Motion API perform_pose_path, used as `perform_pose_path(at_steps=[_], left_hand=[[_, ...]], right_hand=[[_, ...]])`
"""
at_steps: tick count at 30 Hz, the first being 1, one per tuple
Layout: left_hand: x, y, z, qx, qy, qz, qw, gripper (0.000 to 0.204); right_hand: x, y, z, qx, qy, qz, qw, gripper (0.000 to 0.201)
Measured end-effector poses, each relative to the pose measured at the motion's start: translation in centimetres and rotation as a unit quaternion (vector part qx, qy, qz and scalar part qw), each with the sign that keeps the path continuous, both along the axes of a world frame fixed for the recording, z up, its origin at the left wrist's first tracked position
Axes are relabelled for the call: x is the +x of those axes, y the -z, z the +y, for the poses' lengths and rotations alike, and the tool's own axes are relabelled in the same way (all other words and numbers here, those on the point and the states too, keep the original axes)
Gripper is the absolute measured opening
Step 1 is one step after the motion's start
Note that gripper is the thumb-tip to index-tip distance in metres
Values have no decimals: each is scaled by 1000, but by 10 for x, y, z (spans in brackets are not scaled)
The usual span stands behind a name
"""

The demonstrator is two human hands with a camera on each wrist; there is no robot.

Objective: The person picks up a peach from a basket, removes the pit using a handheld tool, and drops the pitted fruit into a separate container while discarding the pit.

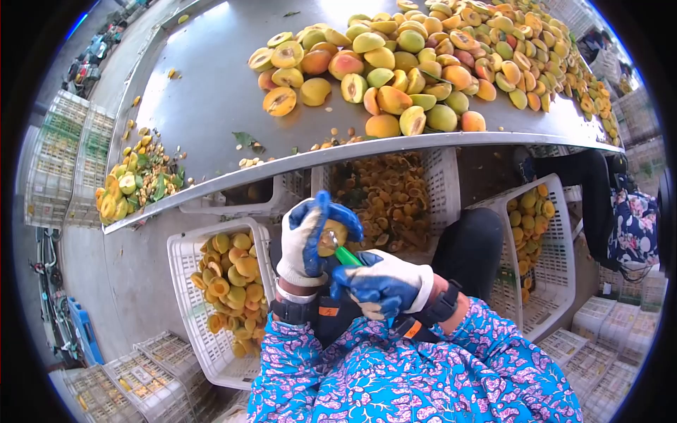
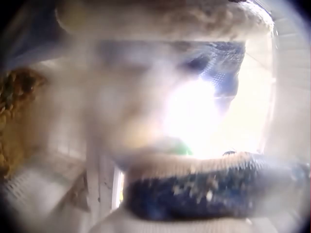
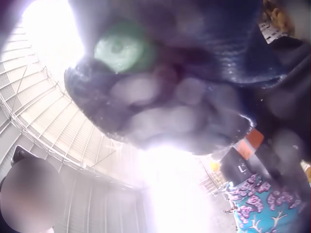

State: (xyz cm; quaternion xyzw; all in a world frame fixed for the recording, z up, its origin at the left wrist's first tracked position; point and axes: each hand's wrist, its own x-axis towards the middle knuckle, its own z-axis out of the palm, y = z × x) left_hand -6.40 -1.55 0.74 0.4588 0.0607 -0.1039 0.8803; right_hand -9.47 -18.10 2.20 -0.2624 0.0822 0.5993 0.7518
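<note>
My left hand (image 1: 317, 236), in a white glove with blue palm, curls round a yellow peach (image 1: 331, 237) just below the table edge. My right hand (image 1: 377, 285), gloved the same way, grips a green-handled pitting tool (image 1: 346, 255) whose metal tip is pushed into the fruit. In the right wrist view the green handle end (image 3: 118, 50) shows inside the blue glove (image 3: 170, 97). The left wrist view is blurred; only a blue and white glove (image 2: 204, 191) is plain.
A metal table (image 1: 211, 84) carries a heap of whole and halved peaches (image 1: 423, 63). White crates stand below it: one with pitted halves (image 1: 229, 282) at left, one with pits (image 1: 384, 201) ahead, one with fruit (image 1: 529, 218) at right. Another person's floral sleeve (image 1: 631, 229) is far right.
</note>
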Motion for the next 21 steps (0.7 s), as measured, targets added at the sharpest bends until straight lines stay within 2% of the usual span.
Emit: perform_pose_path(at_steps=[1,3,4,7,8,11,12,13,16,18,19,20,21], left_hand=[[-1,-3,2,42,37,21,998,34],[3,-9,1,80,103,50,990,35],[5,-9,0,80,115,44,989,35],[8,-7,-2,69,131,38,988,35],[8,-7,-3,55,129,45,989,35],[8,-6,-3,0,119,25,993,34],[9,-6,-3,-20,115,8,993,34],[10,-3,-4,11,71,15,997,33],[14,4,-18,92,-33,18,995,31],[19,8,-20,69,-85,37,993,31],[22,11,-19,56,-113,48,991,31],[25,15,-13,14,-77,19,997,30],[28,17,-12,44,-69,3,997,34]], right_hand=[[0,-3,1,-120,-15,-184,975,21],[6,-13,-4,-145,-58,-109,982,22],[7,-12,-12,-45,-46,-27,998,24],[0,1,-15,108,-1,103,989,25],[-4,10,-14,113,6,90,990,29],[-12,26,-8,241,30,209,947,37],[-12,29,-5,261,38,188,946,36],[-11,32,0,303,57,209,928,34],[-9,31,-3,242,85,169,952,33],[-10,23,-15,206,103,138,963,32],[-11,21,-25,222,103,86,966,31],[-10,17,-32,194,115,63,972,31],[-9,10,-38,168,126,41,977,31]])
